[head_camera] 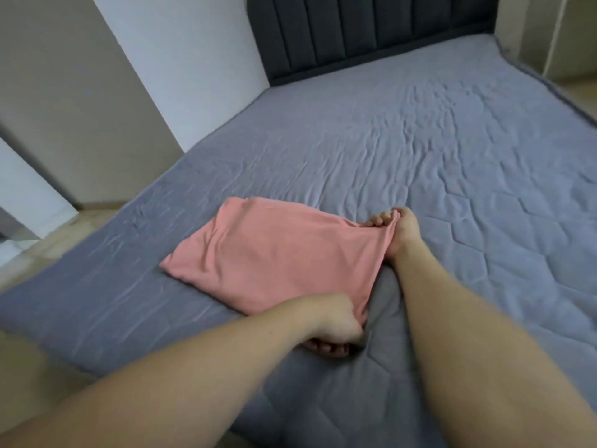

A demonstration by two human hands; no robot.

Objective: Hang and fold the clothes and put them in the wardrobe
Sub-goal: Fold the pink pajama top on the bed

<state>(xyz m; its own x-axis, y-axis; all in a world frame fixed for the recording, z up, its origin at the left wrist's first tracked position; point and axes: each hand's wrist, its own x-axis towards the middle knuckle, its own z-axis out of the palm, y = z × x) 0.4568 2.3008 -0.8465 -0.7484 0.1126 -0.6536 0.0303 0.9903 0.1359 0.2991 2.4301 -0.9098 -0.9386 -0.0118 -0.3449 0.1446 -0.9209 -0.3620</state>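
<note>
A pink garment (268,253) lies partly folded on the grey quilted bed (452,189), near its front left part. My left hand (336,324) grips the garment's near right corner with curled fingers. My right hand (399,227) grips the far right corner, the cloth bunched in its fist. The right edge of the garment is lifted a little off the bed between both hands. The rest of the cloth lies flat to the left.
A dark padded headboard (355,30) stands at the far end of the bed. A beige wall panel (64,108) and white wall run along the left. Pale floor (38,253) shows at the left bed edge. A beige unit (571,37) stands at the far right.
</note>
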